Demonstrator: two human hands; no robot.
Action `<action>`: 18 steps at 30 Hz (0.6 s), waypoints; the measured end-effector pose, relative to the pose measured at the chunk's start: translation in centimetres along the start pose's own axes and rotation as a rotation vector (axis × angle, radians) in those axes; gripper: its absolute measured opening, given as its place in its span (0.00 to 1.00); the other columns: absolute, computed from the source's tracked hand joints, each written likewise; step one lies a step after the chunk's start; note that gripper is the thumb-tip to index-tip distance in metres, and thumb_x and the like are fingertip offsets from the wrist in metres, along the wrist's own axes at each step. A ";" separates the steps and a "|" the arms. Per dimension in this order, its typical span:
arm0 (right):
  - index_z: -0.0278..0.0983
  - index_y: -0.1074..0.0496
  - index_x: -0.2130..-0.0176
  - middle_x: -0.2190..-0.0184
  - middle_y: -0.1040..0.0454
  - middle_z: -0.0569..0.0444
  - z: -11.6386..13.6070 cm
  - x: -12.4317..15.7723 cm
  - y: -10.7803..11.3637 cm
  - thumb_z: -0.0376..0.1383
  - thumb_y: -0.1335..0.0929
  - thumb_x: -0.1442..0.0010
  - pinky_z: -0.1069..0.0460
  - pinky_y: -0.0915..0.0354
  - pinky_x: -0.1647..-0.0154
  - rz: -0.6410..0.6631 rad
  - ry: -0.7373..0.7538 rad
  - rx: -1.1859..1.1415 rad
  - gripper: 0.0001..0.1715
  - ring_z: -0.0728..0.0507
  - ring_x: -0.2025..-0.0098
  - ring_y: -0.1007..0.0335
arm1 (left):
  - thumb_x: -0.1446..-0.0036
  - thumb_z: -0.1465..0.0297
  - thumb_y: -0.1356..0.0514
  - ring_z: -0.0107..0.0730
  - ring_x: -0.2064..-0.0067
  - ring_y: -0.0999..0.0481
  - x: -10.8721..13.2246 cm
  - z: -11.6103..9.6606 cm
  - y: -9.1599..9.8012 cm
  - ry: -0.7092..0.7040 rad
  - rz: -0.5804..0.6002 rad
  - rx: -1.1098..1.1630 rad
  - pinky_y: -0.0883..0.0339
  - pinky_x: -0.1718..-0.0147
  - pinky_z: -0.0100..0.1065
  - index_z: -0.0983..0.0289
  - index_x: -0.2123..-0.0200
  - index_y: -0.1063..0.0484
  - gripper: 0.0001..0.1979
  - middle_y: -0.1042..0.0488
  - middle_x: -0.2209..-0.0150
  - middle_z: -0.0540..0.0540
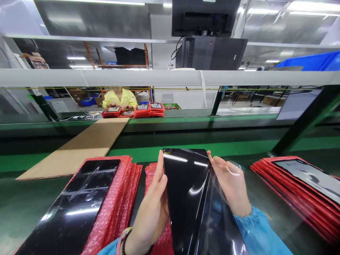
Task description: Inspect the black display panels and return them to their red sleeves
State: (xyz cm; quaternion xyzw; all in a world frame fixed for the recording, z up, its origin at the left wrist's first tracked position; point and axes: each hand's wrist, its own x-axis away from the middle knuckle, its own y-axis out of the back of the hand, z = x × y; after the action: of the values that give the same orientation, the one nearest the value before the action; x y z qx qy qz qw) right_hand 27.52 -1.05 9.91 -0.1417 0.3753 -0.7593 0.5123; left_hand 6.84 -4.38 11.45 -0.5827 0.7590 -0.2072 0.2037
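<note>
A glossy black screen panel (186,191) is held up in front of me. My left hand (151,205) grips its left edge, with the thumb and fingers along the side. At the panel's top right corner, my right hand (231,180) pinches a clear plastic film (217,216). This film hangs loose over the right side of the panel, partly lifted from it. Beneath the panel lies a red bubble-wrap sheet (150,173), mostly hidden. To the left, another black screen panel (77,202) rests on a stack of red bubble-wrap bags (117,209).
At right is a stack of red bags (289,184) topped by a grey-backed panel (310,173). A wooden board (87,145) bridges to the far bench, where a person in yellow (119,99) handles red-wrapped panels. A green post (305,120) rises at right.
</note>
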 end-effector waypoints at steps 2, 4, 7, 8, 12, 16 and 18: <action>0.40 0.40 0.89 0.85 0.36 0.62 -0.1 -0.2 0.1 0.27 0.31 0.64 0.40 0.54 0.32 0.002 -0.010 0.004 0.15 0.42 0.62 0.24 | 0.39 0.63 0.44 0.21 0.33 0.66 -0.1 0.0 -0.1 0.046 0.005 0.057 0.70 0.37 0.25 0.41 0.41 0.44 0.24 0.53 0.35 0.28; 0.40 0.41 0.89 0.85 0.37 0.63 -0.1 -0.3 0.3 0.26 0.32 0.64 0.40 0.52 0.32 0.001 -0.019 0.007 0.15 0.43 0.63 0.24 | 0.40 0.64 0.44 0.28 0.33 0.53 -0.2 -0.2 -0.1 0.092 0.035 0.141 0.60 0.37 0.31 0.41 0.41 0.43 0.24 0.50 0.35 0.32; 0.40 0.40 0.88 0.86 0.39 0.64 -0.1 -0.6 0.5 0.26 0.32 0.66 0.39 0.53 0.32 -0.004 -0.037 0.010 0.14 0.42 0.63 0.24 | 0.41 0.66 0.42 0.29 0.41 0.35 0.0 -0.4 0.0 0.138 0.062 0.202 0.48 0.40 0.32 0.39 0.43 0.41 0.25 0.45 0.36 0.34; 0.40 0.39 0.88 0.86 0.38 0.63 -0.2 -0.7 0.6 0.26 0.32 0.66 0.39 0.53 0.32 -0.007 -0.042 0.014 0.12 0.42 0.62 0.24 | 0.42 0.67 0.41 0.27 0.45 0.31 0.1 -0.4 0.0 0.151 0.060 0.207 0.46 0.41 0.31 0.38 0.43 0.41 0.26 0.45 0.36 0.34; 0.40 0.38 0.87 0.83 0.34 0.60 -0.8 -1.2 0.9 0.29 0.32 0.64 0.39 0.48 0.35 -0.009 -0.052 0.042 0.10 0.39 0.58 0.25 | 0.44 0.70 0.39 0.19 0.60 0.24 0.3 -0.5 0.1 0.161 0.064 0.227 0.40 0.46 0.29 0.37 0.42 0.44 0.31 0.34 0.42 0.39; 0.40 0.37 0.86 0.81 0.31 0.58 -0.8 -0.6 0.7 0.29 0.32 0.61 0.41 0.42 0.38 -0.007 -0.015 0.092 0.11 0.39 0.57 0.26 | 0.41 0.68 0.41 0.20 0.61 0.24 0.4 -0.2 -0.2 0.163 0.073 0.247 0.40 0.46 0.31 0.37 0.41 0.45 0.29 0.26 0.52 0.43; 0.39 0.35 0.84 0.78 0.29 0.57 -0.4 0.3 0.2 0.29 0.31 0.57 0.42 0.40 0.40 -0.004 0.026 0.130 0.10 0.41 0.59 0.25 | 0.42 0.68 0.40 0.21 0.57 0.25 0.4 0.1 -0.4 0.147 0.047 0.249 0.41 0.45 0.30 0.37 0.42 0.42 0.28 0.28 0.48 0.42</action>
State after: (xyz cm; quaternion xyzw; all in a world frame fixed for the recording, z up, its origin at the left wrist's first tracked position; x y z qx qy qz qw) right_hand 27.27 -1.17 9.40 -0.0988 0.3315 -0.7849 0.5141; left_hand 7.11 -4.92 11.59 -0.5182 0.7537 -0.3372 0.2230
